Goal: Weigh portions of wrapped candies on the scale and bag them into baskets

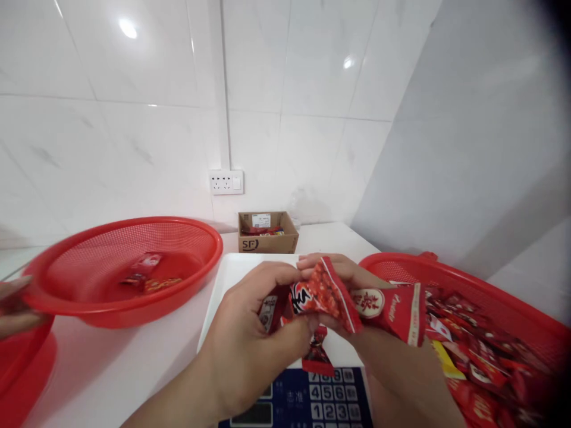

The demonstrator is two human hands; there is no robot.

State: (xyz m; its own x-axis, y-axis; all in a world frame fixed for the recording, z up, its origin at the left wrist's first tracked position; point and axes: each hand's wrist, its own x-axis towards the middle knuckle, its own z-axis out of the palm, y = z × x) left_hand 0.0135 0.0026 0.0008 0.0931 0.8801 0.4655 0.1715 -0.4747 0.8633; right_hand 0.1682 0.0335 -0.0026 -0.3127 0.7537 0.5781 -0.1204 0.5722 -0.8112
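Observation:
My left hand (250, 339) and my right hand (357, 285) meet over a white weighing scale (232, 273), both closed on a bunch of red candy packets (330, 297). One packet (395, 312) sticks out to the right, and another small red packet (317, 351) hangs below the bunch. The scale's blue keypad (330, 398) shows under my wrists.
A red mesh basket (491, 297) at the right is heaped with red packets. Another red basket (134, 238) at the left holds a couple of packets, tilted up by another person's hand (13, 309). A small cardboard box (267, 233) sits by the tiled wall under a socket (226, 182).

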